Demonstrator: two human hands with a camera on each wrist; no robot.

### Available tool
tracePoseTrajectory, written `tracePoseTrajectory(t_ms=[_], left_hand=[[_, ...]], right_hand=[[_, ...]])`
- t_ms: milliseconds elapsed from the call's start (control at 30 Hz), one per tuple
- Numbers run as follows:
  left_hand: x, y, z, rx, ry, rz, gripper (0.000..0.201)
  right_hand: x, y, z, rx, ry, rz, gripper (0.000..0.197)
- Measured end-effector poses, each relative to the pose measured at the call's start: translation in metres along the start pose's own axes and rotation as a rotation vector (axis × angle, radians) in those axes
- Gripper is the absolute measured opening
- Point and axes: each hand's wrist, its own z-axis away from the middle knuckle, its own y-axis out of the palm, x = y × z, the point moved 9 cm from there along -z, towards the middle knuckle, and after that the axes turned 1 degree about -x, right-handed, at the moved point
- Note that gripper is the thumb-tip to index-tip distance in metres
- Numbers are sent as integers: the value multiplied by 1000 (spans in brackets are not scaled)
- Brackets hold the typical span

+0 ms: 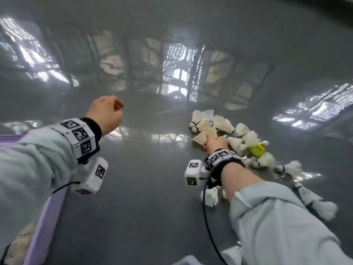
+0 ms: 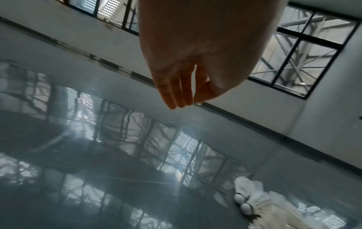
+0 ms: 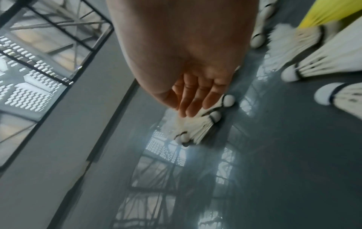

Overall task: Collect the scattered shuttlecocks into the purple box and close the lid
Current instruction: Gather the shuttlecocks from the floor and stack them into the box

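Observation:
Several white feather shuttlecocks [image 1: 219, 125] lie in a curved row on the glossy grey floor, with one yellow shuttlecock [image 1: 257, 150] among them. My right hand [image 1: 215, 143] reaches into the far end of the row; in the right wrist view its straight fingers [image 3: 192, 106] touch a small cluster of shuttlecocks [image 3: 197, 128] without closing on any. My left hand [image 1: 107, 113] hovers in the air to the left, fingers loosely curled [image 2: 182, 99], holding nothing. The purple box [image 1: 47, 217] stands at the left edge with white shuttlecocks [image 1: 21, 241] inside, mostly hidden by my left sleeve.
More shuttlecocks [image 1: 315, 199] trail toward me under and beside my right forearm. The shiny floor [image 1: 152, 197] between the box and the row mirrors windows. A black cable [image 1: 205, 217] hangs from my right wrist. A wall with dark-framed windows [image 2: 305, 51] stands far off.

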Motion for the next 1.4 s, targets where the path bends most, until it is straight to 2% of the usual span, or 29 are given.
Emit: tracePoseTrajectory(t_ms=[100,200,267,400,433,500,600,667,733,800,900,967,1100,1200,1267,1333,1400], left_hand=[[-56,34,-14,61,45,12,29],[-103,76,-20,136,91,8,28],[-125,105,-16,213,117,-5,27],[-163,175,11,429,179,-31,30],[-167,190,18,474,186,-45,31],[-168,211,29,534,193,-62,32],[-166,224,41,572,211,-71,32],[-160,223,45,565,216,-56,31],[-154,217,47,555,218,-23,31],[-145,209,49,552,209,29,30],[-129,203,51,565,203,107,32],[-121,202,53,571,213,143,42],[-112,218,68,659,151,226,75],[-113,232,84,742,56,345,92],[-115,235,88,715,59,314,82],[-112,232,88,637,40,322,51],[-107,230,88,596,-4,325,30]], right_hand=[[-34,-60,4,-206,95,-44,22],[-65,-102,7,-351,166,-71,17],[-82,-118,3,-389,169,-52,15],[-121,-157,6,-446,286,42,25],[-125,-161,6,-444,281,77,27],[-119,-160,-1,-427,147,200,32],[-105,-129,-19,-249,-107,450,43],[-113,-109,-30,-120,-161,645,41],[-119,-106,-37,-97,-178,762,34],[-116,-110,-42,-111,-224,719,41],[-88,-119,-38,-242,-300,502,25],[-67,-123,-27,-325,-329,277,22],[-44,-68,-7,-45,-274,-65,22],[-25,-32,10,58,-297,-227,21],[-18,-15,20,125,-303,-260,20],[-13,-6,30,180,-314,-263,20],[-20,-14,32,116,-295,-264,22]])
